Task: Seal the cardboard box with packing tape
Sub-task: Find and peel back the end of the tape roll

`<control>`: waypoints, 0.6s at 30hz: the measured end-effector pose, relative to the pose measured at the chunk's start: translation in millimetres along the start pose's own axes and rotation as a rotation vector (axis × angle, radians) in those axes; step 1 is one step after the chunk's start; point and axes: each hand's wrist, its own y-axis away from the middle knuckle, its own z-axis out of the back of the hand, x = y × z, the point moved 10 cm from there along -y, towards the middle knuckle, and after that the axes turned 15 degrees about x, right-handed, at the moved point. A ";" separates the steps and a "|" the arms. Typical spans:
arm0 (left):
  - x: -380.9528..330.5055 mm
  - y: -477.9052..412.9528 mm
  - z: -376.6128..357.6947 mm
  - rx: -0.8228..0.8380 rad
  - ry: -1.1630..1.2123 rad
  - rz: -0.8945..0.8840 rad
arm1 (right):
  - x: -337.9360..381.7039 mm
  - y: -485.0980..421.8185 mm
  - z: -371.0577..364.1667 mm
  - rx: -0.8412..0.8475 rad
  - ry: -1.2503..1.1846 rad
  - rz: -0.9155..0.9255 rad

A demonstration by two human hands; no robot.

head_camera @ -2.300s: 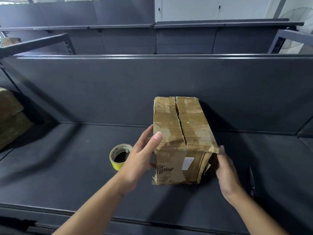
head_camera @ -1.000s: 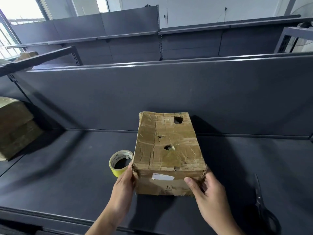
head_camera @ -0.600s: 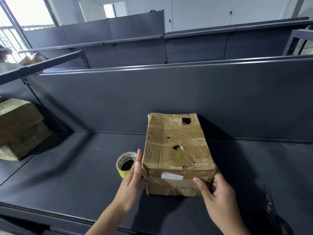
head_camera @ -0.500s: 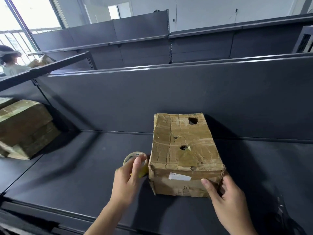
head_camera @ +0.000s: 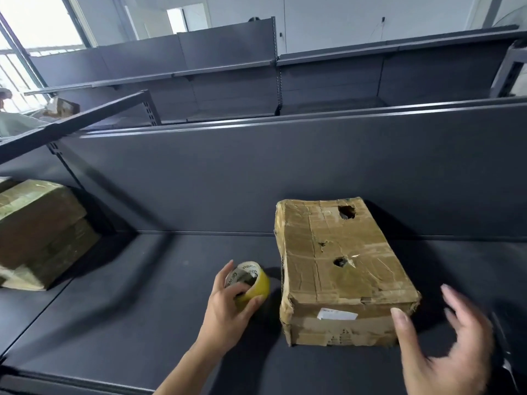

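Note:
A worn cardboard box lies on the dark shelf, its top face patched with old tape and torn by two holes. A white label shows on its near side. Just left of it is a yellow roll of packing tape. My left hand grips the roll, with the thumb over its rim and the fingers curled under its side. My right hand hovers off the box's near right corner with its fingers spread, blurred and holding nothing.
Stacked cardboard boxes fill the shelf's left end. Scissors lie at the right edge, partly hidden behind my right hand. A tall dark back panel closes the shelf behind the box. A person is partly visible at far left.
The box was turned onto another face and set down. My left hand left the box and took hold of the tape roll. My right hand let go of the box's corner.

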 end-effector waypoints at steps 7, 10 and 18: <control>-73.1 10.6 65.9 -0.128 0.441 -0.263 | 129.1 -14.7 -42.8 0.183 -0.015 0.394; -104.6 18.0 71.2 0.013 0.600 -0.411 | 146.1 -27.6 -92.4 0.526 -0.126 0.283; -129.3 18.2 72.8 0.184 0.709 -0.557 | 136.9 -33.4 -149.6 0.981 -0.265 0.015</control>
